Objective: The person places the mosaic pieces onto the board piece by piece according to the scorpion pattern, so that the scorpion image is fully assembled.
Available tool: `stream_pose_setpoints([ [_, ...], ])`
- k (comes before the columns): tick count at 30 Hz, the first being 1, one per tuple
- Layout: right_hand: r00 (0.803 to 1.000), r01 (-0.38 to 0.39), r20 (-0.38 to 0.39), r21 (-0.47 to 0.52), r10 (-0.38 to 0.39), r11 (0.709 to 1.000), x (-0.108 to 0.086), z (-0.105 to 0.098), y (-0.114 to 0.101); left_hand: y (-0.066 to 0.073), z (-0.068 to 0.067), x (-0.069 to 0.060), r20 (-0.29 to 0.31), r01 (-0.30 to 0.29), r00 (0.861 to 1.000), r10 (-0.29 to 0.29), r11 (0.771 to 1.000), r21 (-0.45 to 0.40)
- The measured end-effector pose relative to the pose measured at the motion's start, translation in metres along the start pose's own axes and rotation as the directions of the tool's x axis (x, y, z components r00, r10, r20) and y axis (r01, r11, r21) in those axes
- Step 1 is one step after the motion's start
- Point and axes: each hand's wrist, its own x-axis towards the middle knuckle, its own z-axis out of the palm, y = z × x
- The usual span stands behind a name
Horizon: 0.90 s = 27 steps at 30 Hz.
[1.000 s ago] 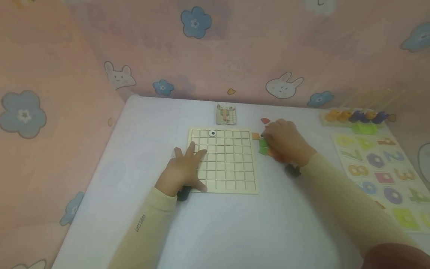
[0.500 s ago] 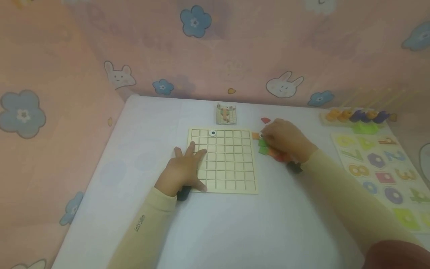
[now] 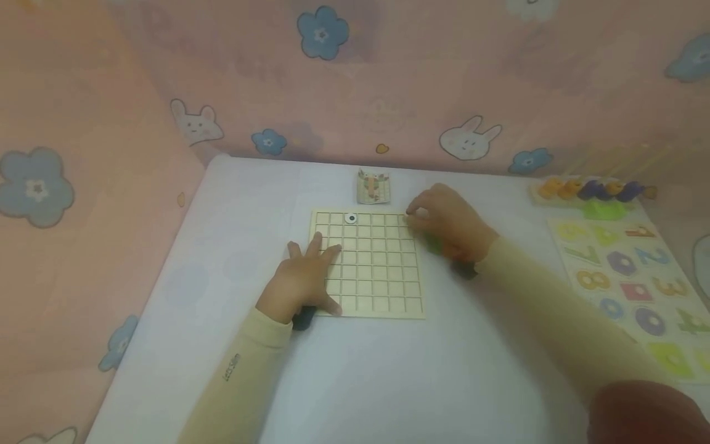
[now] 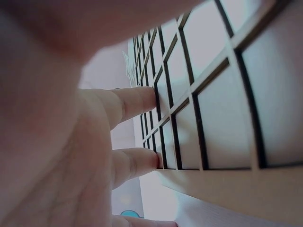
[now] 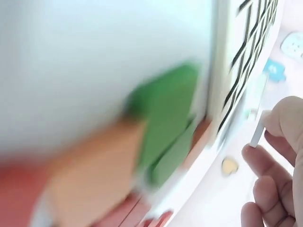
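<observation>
The wooden grid board [image 3: 371, 265] lies flat, a round eye piece [image 3: 350, 218] in its top row. My left hand [image 3: 299, 277] rests spread on the board's left side; in the left wrist view fingertips [image 4: 150, 158] touch the grid [image 4: 222, 109]. My right hand [image 3: 452, 222] is above the board's upper right corner. In the right wrist view this hand [image 5: 279, 161] pinches a thin white piece [image 5: 258, 130] between thumb and finger. Green [image 5: 168, 127] and orange [image 5: 99, 170] pieces lie beside the board, partly hidden by the hand in the head view.
A small picture card [image 3: 373, 187] lies behind the board. At the right are a number puzzle board [image 3: 627, 290], a green block [image 3: 604, 210] and a peg stand with orange and purple pieces [image 3: 590, 190]. A patterned cloth wall borders the white table [image 3: 355, 382].
My right hand has moved left from the loose pieces to the board's upper right corner, with the pinched piece. My left hand has stayed in place.
</observation>
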Motion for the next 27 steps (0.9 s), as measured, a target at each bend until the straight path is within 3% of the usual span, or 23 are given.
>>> stream_pose_setpoints([
  [5, 0.999, -0.016, 0.041, -0.068, 0.019, 0.998, 0.02, 0.01, -0.028, -0.001, 0.0, 0.001, 0.004, -0.001, 1.0, 0.001, 1.0, 0.004],
  [8, 0.998, 0.053, 0.045, -0.131, -0.047, 0.99, 0.028, 0.017, -0.037, -0.002, 0.001, 0.001, 0.002, -0.003, 1.0, 0.003, 1.0, 0.011],
  [11, 0.99, 0.141, 0.05, -0.223, -0.134, 0.965, 0.032, 0.025, -0.04, -0.002, 0.0, 0.002, -0.002, -0.005, 1.0, 0.005, 1.0, 0.014],
  [15, 0.987, 0.157, 0.071, -0.284, -0.143, 0.946, 0.034, 0.031, -0.042, -0.001, 0.0, 0.001, -0.006, -0.009, 1.0, 0.009, 1.0, 0.01],
  [27, 0.984, 0.175, 0.089, -0.291, -0.156, 0.941, 0.034, 0.031, -0.049, -0.001, -0.001, 0.0, -0.01, -0.012, 1.0, 0.013, 1.0, 0.024],
])
